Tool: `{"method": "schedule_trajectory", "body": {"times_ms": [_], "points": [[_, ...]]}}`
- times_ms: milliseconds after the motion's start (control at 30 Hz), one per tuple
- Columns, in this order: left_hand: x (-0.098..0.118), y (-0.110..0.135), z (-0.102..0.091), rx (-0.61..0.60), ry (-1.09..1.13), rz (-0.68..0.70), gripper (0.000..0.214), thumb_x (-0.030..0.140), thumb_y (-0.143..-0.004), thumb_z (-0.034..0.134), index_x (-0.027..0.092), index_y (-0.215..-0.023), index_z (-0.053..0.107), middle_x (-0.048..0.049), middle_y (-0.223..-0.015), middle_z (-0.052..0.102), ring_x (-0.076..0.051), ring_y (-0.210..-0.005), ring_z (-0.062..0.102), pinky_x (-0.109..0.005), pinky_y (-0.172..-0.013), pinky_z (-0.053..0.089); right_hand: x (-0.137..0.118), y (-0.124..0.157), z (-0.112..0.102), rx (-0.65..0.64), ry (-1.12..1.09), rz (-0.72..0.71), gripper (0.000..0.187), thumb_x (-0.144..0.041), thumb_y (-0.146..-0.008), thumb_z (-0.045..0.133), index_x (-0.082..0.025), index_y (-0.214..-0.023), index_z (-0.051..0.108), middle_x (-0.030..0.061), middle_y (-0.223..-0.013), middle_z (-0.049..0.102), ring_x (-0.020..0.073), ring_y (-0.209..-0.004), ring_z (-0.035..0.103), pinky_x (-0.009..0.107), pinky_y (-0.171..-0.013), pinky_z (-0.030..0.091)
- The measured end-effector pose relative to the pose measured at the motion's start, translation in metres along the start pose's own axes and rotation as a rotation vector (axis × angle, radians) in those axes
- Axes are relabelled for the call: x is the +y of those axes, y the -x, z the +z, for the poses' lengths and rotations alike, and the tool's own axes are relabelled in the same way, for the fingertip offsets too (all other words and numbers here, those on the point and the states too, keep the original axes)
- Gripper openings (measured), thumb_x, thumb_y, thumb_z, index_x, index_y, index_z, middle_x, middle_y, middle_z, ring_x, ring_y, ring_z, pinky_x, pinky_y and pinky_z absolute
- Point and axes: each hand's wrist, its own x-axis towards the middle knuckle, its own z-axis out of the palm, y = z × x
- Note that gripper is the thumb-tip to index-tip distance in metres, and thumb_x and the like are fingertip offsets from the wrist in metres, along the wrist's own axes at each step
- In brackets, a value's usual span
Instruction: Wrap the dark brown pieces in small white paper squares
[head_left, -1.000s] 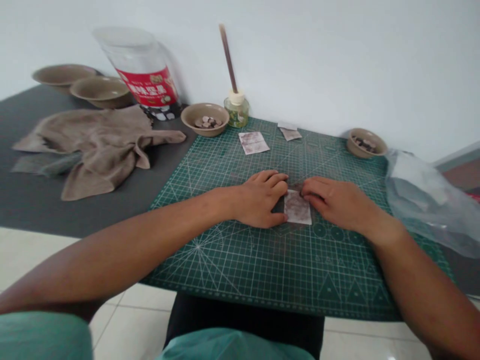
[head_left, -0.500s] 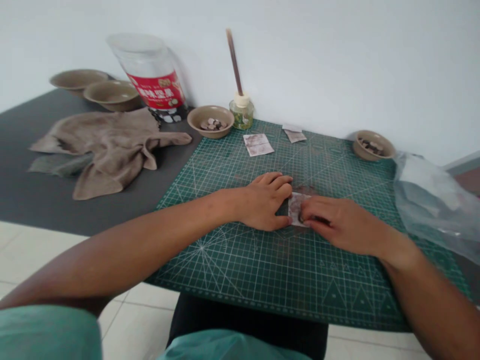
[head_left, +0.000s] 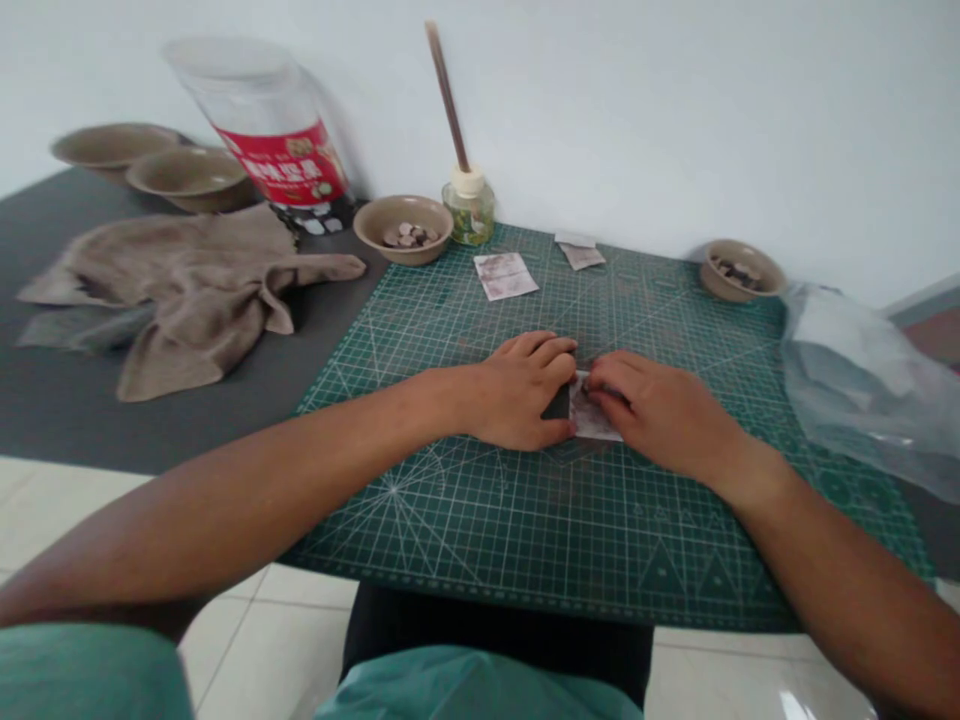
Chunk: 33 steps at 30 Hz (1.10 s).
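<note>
A small whitish sheet with brown smears (head_left: 592, 425) lies on the green cutting mat (head_left: 465, 530). My left hand (head_left: 525, 390) rests flat on the mat with its fingers stretched, and its thumb and fingertips touch the sheet's left edge. Over the sheet's upper part, my right hand (head_left: 645, 400) is closed in a pinch. A small dark thing shows at those fingertips, mostly hidden, too small to name. The right hand covers part of the sheet.
Two more smeared sheets, one square (head_left: 506, 277) and one folded (head_left: 580, 252), lie farther back. Bowls with small pieces stand left (head_left: 405, 255) and right (head_left: 739, 290). Around them are a reed diffuser (head_left: 469, 210), plastic jar (head_left: 281, 160), brown cloth (head_left: 187, 290) and clear plastic bag (head_left: 855, 390).
My right hand has moved toward the far edge of the sheet, still pinched. The left hand stays on the sheet's left edge. The whole view has shifted slightly.
</note>
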Motion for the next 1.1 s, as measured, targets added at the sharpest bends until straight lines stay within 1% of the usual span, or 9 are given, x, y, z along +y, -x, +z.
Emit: {"method": "schedule_trajectory", "body": {"times_ms": [67,200,300,400,600,700,800,933,1100], "points": [[-0.001,0.000,0.001,0.008,0.004,-0.003,0.053,0.054,-0.092,0.054,0.013,-0.126,0.049,-0.0210,-0.160,0.028,-0.038,-0.150,0.022,-0.052,-0.120,0.022,0.006,0.001,-0.004,-0.025,0.042,0.028,0.011,-0.022,-0.097,0.050,-0.021,-0.095,0.061,0.0052,-0.098,0.067,0.0207,-0.082,0.062,0.032,-0.069,0.042],[-0.001,0.000,0.000,-0.016,0.009,0.018,0.055,0.055,-0.092,0.054,0.013,-0.127,0.048,-0.0211,-0.160,0.028,-0.037,-0.150,0.022,-0.051,-0.120,0.022,0.008,0.009,-0.010,-0.227,-0.107,-0.154,0.010,-0.023,-0.097,0.052,-0.023,-0.092,0.061,0.0012,-0.091,0.067,0.0171,-0.076,0.062,0.030,-0.068,0.042],[-0.001,0.000,0.000,-0.011,0.007,0.015,0.055,0.055,-0.092,0.053,0.013,-0.127,0.048,-0.0210,-0.161,0.027,-0.037,-0.151,0.020,-0.050,-0.121,0.021,0.005,0.006,-0.004,-0.150,-0.099,-0.171,0.013,-0.023,-0.099,0.048,-0.023,-0.095,0.061,0.0029,-0.097,0.068,0.0190,-0.084,0.063,0.031,-0.072,0.044],[-0.001,0.000,0.002,0.015,0.001,0.003,0.055,0.054,-0.092,0.054,0.014,-0.128,0.048,-0.0204,-0.160,0.028,-0.036,-0.150,0.021,-0.050,-0.120,0.020,0.011,0.002,-0.003,-0.037,0.029,-0.037,0.012,-0.023,-0.097,0.049,-0.022,-0.096,0.061,0.0055,-0.099,0.067,0.0219,-0.086,0.063,0.033,-0.071,0.043],[0.000,0.000,0.000,-0.015,0.005,0.011,0.056,0.056,-0.091,0.055,0.013,-0.127,0.048,-0.0200,-0.160,0.028,-0.037,-0.150,0.021,-0.049,-0.120,0.022,0.008,0.011,-0.009,-0.219,-0.120,-0.155,0.008,-0.022,-0.095,0.054,-0.023,-0.091,0.062,0.0010,-0.088,0.067,0.0168,-0.074,0.061,0.030,-0.066,0.042],[0.000,0.000,0.000,-0.011,0.010,0.001,0.058,0.055,-0.092,0.053,0.012,-0.130,0.047,-0.0201,-0.161,0.028,-0.037,-0.150,0.021,-0.049,-0.120,0.021,-0.002,0.007,0.000,-0.123,-0.114,-0.156,0.011,-0.023,-0.098,0.050,-0.022,-0.096,0.061,0.0038,-0.096,0.068,0.0193,-0.084,0.063,0.032,-0.072,0.045],[-0.001,0.000,0.001,0.004,0.022,-0.010,0.057,0.054,-0.091,0.055,0.014,-0.130,0.048,-0.0188,-0.160,0.029,-0.037,-0.150,0.021,-0.050,-0.120,0.022,0.001,0.001,0.004,0.038,-0.089,-0.021,0.011,-0.022,-0.096,0.052,-0.021,-0.096,0.063,0.0053,-0.099,0.068,0.0205,-0.087,0.062,0.033,-0.074,0.045],[0.001,-0.002,0.000,0.077,0.088,0.020,0.051,0.050,-0.087,0.061,0.016,-0.124,0.049,-0.0166,-0.152,0.042,-0.035,-0.144,0.033,-0.050,-0.116,0.029,0.005,0.002,0.002,0.212,-0.460,0.158,0.005,-0.027,-0.091,0.062,-0.022,-0.093,0.064,0.0030,-0.095,0.068,0.0156,-0.073,0.059,0.028,-0.063,0.046],[0.015,-0.007,-0.005,0.427,0.281,0.043,0.047,0.044,-0.088,0.064,0.019,-0.123,0.048,-0.0105,-0.126,0.061,-0.028,-0.123,0.055,-0.043,-0.106,0.044,-0.009,0.007,0.008,0.324,-1.141,0.223,0.015,-0.036,-0.088,0.067,-0.023,-0.088,0.058,0.0011,-0.102,0.065,0.0096,-0.059,0.052,0.023,-0.050,0.044]]}}
